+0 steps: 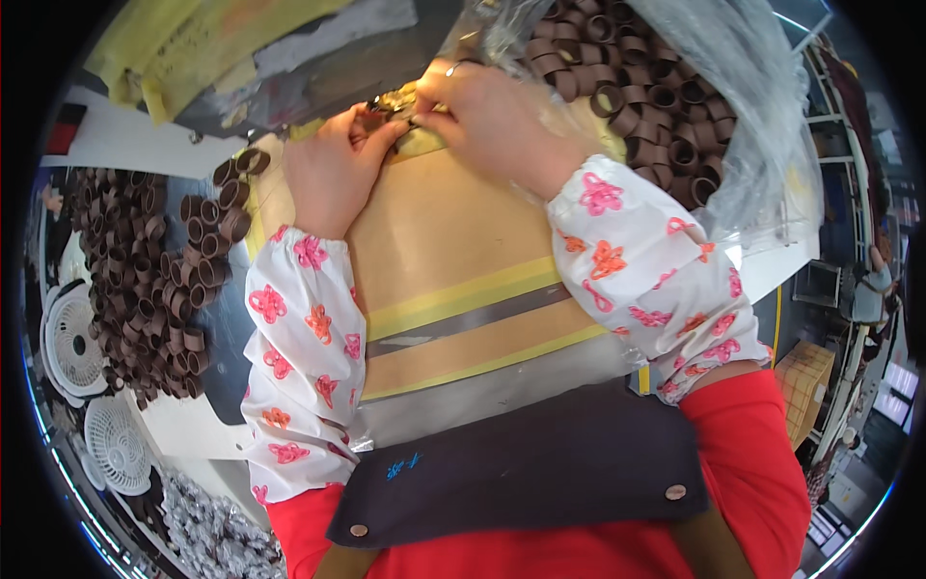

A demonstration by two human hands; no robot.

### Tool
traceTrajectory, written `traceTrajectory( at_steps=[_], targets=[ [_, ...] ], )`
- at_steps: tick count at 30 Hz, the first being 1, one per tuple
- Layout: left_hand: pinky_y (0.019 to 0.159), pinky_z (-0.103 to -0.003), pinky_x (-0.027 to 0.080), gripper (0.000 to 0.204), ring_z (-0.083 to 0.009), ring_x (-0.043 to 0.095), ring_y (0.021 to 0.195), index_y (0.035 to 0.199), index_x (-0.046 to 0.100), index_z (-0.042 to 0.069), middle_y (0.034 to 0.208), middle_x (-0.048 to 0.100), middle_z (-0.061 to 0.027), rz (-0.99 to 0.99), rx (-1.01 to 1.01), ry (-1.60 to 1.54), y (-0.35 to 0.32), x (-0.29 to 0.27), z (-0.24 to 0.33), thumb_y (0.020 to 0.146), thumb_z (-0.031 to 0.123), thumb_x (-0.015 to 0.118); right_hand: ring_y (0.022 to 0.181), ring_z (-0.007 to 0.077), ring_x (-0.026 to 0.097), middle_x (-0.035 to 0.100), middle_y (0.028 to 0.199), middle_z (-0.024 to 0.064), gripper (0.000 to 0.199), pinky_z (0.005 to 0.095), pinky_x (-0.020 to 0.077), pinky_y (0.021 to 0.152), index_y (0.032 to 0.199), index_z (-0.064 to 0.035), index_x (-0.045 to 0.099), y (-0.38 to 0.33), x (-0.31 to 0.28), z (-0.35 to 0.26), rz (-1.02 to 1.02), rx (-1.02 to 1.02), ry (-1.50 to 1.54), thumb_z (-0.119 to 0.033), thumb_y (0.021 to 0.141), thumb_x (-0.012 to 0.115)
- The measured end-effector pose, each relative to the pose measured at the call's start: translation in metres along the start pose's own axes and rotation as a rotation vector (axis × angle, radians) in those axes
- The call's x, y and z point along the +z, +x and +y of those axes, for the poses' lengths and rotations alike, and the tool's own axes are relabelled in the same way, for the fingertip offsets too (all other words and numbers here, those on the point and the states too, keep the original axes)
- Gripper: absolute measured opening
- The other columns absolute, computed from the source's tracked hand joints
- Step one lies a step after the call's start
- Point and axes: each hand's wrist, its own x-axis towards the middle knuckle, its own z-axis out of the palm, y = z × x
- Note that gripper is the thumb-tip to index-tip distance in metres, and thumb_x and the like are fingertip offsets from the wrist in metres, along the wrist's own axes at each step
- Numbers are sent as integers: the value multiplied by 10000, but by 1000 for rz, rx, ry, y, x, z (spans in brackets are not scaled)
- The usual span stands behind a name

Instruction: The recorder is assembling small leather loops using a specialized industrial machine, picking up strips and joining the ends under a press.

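Both hands (410, 121) pinching small part (394, 101) — brown rings (637, 77) beside

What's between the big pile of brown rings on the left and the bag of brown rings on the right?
In the head view, the person's two hands, left hand and right hand, meet there over a tan board.

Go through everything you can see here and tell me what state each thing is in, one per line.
left hand: pinching a small brown ring at its fingertips
right hand: fingers closed on a small metallic part
clear plastic bag: open, full of brown rings
brown rings: loose pile at the left
tan work surface: flat, bare in the middle
white fans: whether running, cannot tell
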Motion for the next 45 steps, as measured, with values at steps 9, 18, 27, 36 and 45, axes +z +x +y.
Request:
traceTrajectory(
  at_steps=[9,18,27,36,45],
  targets=[
    [730,-353,343,183,-256,486,507,642,555,72,530,510,-78,120,198,155,-53,-39,-1,798,153,608,715,295,578,573,782,93,107,381,457,613,781,-52,575,-11,-29,-29,-127,-7,7,-138,745,626],
    [810,-326,333,150,-213,550,836,917,633,76,924,630,-42,64,-8,172,-56,-89,-20,774,113,611,791,244,614,617,813,83,91,354,470,670,777,-79,623,-3,-136,44,-161,80,-937,-83,709,563],
    [952,-427,333,376,-377,422,1110,1131,471,-73,1145,499,-230,11,53,-21,-33,2,28,795,82,537,615,259,601,580,625,74,75,383,449,517,772,-85,568,12,-132,33,-88,-33,-836,-80,698,557],
    [555,-348,464,199,-277,590,624,957,605,62,728,609,-109,-18,-85,-301,-16,-8,14,776,144,614,555,321,566,558,583,105,110,396,426,469,843,-58,513,-5,-20,-14,-39,-96,59,-17,744,534],
    [580,-313,473,125,-239,614,657,824,628,56,697,624,-98,-23,-67,-248,-18,0,8,732,141,634,609,283,575,588,721,130,170,335,462,541,891,-36,517,-5,-14,-27,-62,146,376,-28,745,605]
  ],
)
